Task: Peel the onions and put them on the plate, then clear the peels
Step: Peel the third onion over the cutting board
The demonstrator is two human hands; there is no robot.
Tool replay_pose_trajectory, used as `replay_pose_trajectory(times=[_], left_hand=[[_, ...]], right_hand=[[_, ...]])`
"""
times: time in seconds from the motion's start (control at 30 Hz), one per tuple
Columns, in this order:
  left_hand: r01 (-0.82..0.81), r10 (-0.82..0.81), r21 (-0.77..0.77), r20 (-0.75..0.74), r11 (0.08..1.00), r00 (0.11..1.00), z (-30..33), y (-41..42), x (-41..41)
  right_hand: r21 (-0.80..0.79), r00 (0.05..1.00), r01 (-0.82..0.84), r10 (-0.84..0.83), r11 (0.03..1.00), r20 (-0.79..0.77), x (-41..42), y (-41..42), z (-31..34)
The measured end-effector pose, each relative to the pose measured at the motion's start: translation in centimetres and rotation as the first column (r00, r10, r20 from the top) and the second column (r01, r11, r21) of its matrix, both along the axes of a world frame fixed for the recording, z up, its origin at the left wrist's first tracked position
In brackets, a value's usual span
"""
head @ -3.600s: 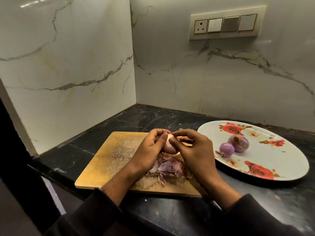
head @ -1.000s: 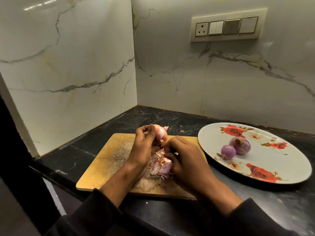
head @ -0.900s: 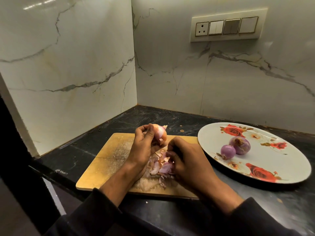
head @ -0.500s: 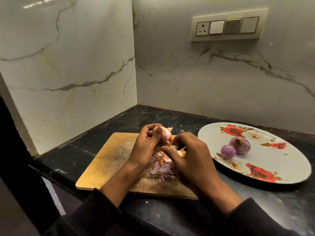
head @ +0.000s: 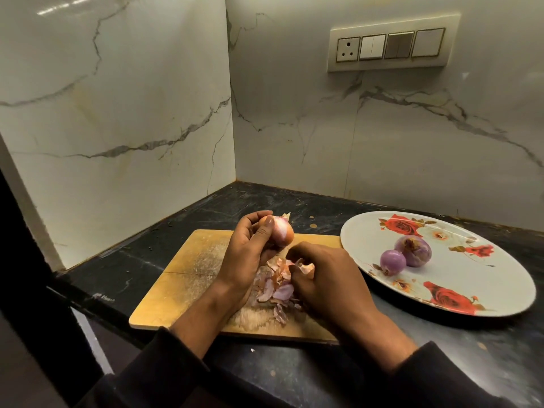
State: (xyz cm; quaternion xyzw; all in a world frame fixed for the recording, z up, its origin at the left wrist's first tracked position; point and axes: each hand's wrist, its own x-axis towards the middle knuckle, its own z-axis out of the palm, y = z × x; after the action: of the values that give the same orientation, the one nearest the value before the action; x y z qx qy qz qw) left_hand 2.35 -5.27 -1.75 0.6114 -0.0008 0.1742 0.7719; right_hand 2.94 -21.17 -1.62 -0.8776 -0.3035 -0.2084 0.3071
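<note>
Partly peeled onion: pale pink, papery skin flap, gripped in left hand.

Left hand gripping an onion above the cutting board. Right hand pinching a peel over the peel pile on the board. Two peeled onions on the plate, right of the board.

Cutting board lay left of plate on counter. Peels sat on board; two onions touching on plate. Switch panel on wall behind.
</note>
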Motion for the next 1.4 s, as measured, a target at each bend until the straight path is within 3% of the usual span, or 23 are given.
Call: replay_pose_trajectory(times=[0.17, 0.37, 0.5, 0.6, 0.73, 1.0, 1.23, 1.4], left_hand=[[0.071, -0.071, -0.037, 0.0, 0.997, 0.998, 0.2, 0.0, -0.4], [0.186, -0.186, -0.104, 0.008, 0.977, 0.983, 0.6, -0.3, -0.9], [0.254, -0.252, -0.103, 0.032, 0.962, 0.967, 0.6, -0.5, -1.0], [0.262, -0.26, -0.066, 0.043, 0.963, 0.965, 0.6, -0.5, -1.1], [0.25, -0.249, -0.027, 0.038, 0.968, 0.968, 0.3, -0.3, -1.0], [0.204, -0.21, 0.223, 0.0, 0.953, 0.978, 0.1, -0.7, -1.0], [0.231, -0.232, 0.217, -0.021, 0.948, 0.972, 0.3, -0.6, -1.2], [0.241, -0.242, 0.204, -0.025, 0.949, 0.97, 0.3, -0.8, -1.2]], right_hand=[[0.201, 0.993, 0.012, 0.012, 0.979, -0.118, 0.4, 0.1, -0.1], [0.568, 0.934, 0.043, 0.169, 0.822, -0.315, 1.1, -0.3, 0.0], [0.694, 0.919, 0.082, 0.216, 0.715, -0.33, 1.4, -0.6, -0.1], [0.699, 0.901, 0.087, 0.244, 0.71, -0.36, 1.3, -0.6, -0.2], [0.798, 0.763, 0.105, 0.467, 0.593, -0.447, 1.0, -0.5, 0.1], [0.648, 0.967, 0.098, 0.081, 0.755, -0.241, 1.6, -0.6, -0.6], [0.533, 0.976, 0.049, 0.072, 0.845, -0.204, 1.9, -1.3, -0.1], [0.436, 0.997, 0.035, -0.002, 0.899, -0.076, 1.6, -1.3, 0.0]])
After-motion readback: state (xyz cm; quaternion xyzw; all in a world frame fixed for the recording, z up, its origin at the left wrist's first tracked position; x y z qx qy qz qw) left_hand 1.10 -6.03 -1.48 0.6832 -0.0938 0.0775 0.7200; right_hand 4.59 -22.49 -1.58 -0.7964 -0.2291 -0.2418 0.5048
